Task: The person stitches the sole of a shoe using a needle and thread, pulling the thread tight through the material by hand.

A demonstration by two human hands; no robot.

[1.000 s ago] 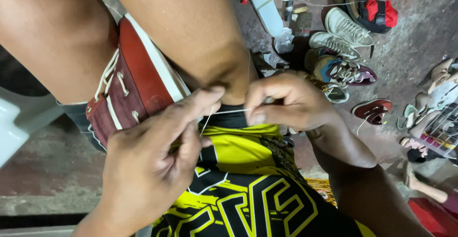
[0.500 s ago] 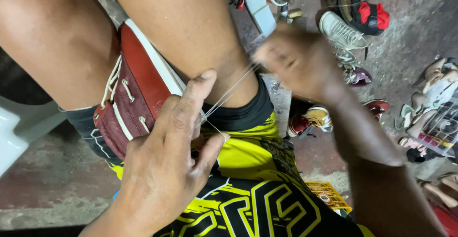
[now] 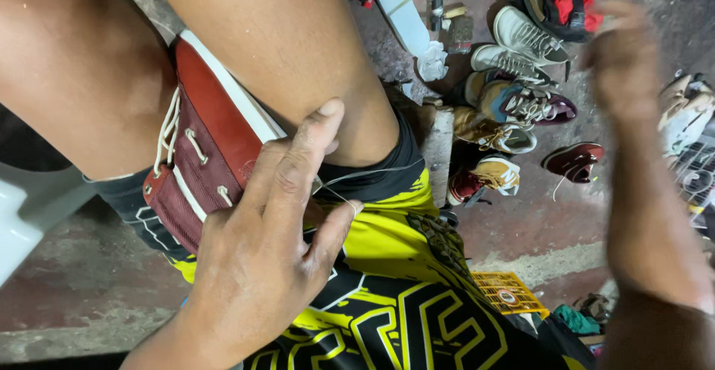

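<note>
A red shoe (image 3: 205, 154) with white laces and a white sole is clamped upright between my bare thighs. My left hand (image 3: 268, 258) rests against its side, fingers spread, with a thin white thread (image 3: 357, 173) looped over the thumb. The thread runs rightward across my black and yellow shorts (image 3: 387, 295). My right hand (image 3: 622, 65) is raised far to the right, blurred, fingers closed; the thread is too thin to follow up to it.
Several loose shoes (image 3: 514, 109) lie scattered on the concrete floor (image 3: 536, 228) at the upper right. A yellow crate (image 3: 506, 293) sits low on the right, a white plastic seat (image 3: 22, 221) at the left edge.
My right hand has swung from beside the shoe up and far to the right, drawing the thread out. The left hand stayed against the shoe.
</note>
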